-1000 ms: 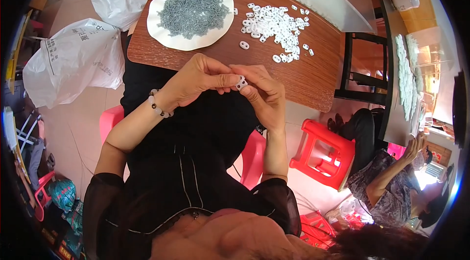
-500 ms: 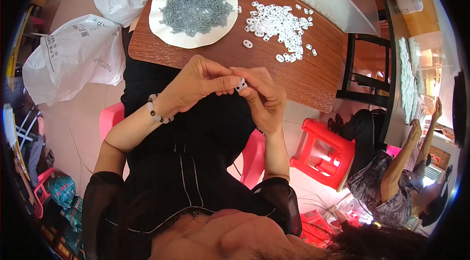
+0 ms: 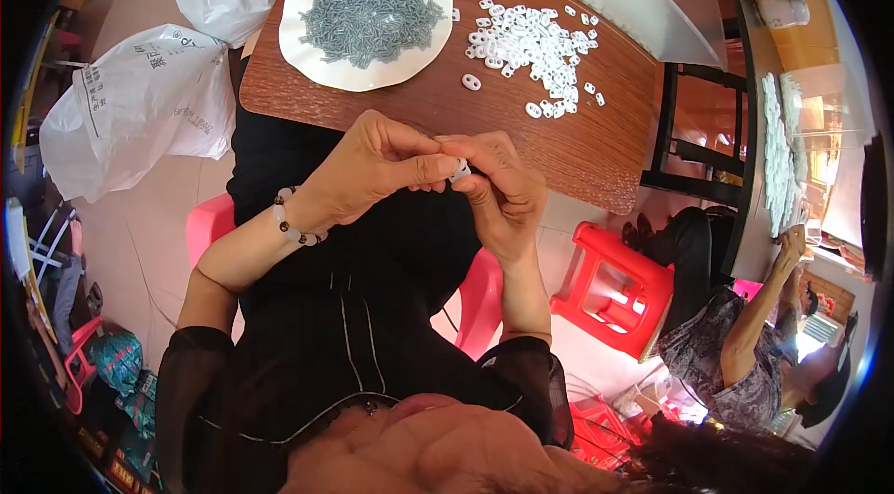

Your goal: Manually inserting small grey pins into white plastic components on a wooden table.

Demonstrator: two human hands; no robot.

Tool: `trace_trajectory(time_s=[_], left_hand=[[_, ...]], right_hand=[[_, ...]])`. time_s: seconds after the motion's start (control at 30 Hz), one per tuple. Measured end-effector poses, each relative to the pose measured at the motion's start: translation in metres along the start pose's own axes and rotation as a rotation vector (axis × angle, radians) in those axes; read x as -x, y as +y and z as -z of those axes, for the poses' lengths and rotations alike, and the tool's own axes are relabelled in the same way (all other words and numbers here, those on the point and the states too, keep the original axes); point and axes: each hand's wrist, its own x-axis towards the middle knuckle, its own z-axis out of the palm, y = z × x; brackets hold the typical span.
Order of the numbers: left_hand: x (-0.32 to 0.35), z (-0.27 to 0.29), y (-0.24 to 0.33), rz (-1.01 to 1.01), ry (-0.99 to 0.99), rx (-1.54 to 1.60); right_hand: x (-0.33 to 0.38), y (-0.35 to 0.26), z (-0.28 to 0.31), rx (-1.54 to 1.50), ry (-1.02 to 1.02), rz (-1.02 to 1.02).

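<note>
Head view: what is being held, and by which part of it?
A small white piece, pinched at its edges by the left hand and right hand; the exact contact spots are hidden.

Above the lap, the person's bare left grip [image 3: 368, 163] and bare right grip [image 3: 510, 191] meet, pinching a small white piece with dark spots [image 3: 459, 171]. Ahead, a brown wood-grain worktop [image 3: 596, 149] bears a white scalloped plate [image 3: 292, 33] heaped with grey-blue tubular beads [image 3: 372, 17], and to its right a scattered pile of white oval two-holed pieces [image 3: 531, 45].
</note>
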Motion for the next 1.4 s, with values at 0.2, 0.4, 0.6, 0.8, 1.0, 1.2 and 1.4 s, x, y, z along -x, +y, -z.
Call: trace_trajectory(time_s=[0.2,0.4,0.6,0.8,1.0,1.2,1.4], left_hand=[[-0.001,-0.001,0.002,-0.006,0.002,-0.02],[-0.001,0.0,0.006,0.029,-0.039,-0.085],[-0.001,-0.002,0.006,0.054,-0.006,-0.047],[-0.002,-0.004,0.003,-0.01,-0.017,-0.058],[-0.009,-0.001,-0.001,-0.017,0.001,-0.007],[-0.008,-0.004,-0.002,-0.005,-0.053,0.006],[-0.003,-0.009,-0.004,-0.023,-0.001,0.038]], right_hand=[[0.0,-0.001,0.001,-0.109,0.002,-0.064],[0.001,0.004,0.003,-0.106,-0.031,-0.036],[0.002,0.005,-0.002,-0.053,-0.001,-0.022],[0.004,0.008,-0.007,-0.114,0.044,0.012],[0.003,0.015,-0.002,-0.13,-0.013,-0.014],[-0.003,0.009,-0.004,-0.246,-0.065,-0.045],[0.005,0.01,-0.015,-0.46,0.016,-0.081]])
